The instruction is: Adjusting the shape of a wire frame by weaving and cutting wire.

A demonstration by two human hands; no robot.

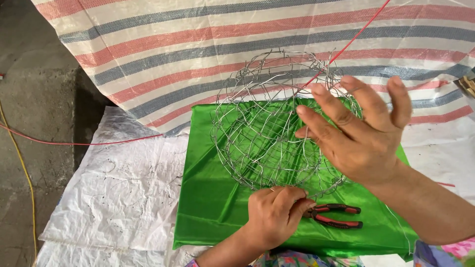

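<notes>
A round basket-shaped frame of bent silver wire (262, 128) stands tilted on a shiny green cloth (208, 198). My left hand (276, 213) is closed on the frame's lower rim, just in front of me. My right hand (357, 132) is raised against the frame's right side with its fingers spread, and it holds nothing. Pliers with red and black handles (337, 216) lie on the cloth just right of my left hand. A thin red cord (357, 32) runs from the top right down to the wire frame.
A red, blue and white striped tarp (198, 44) hangs behind the frame. White woven sheeting (123, 188) covers the ground to the left. Farther left, a yellow cord (22, 168) and a red cord (59, 143) cross the bare concrete (34, 99).
</notes>
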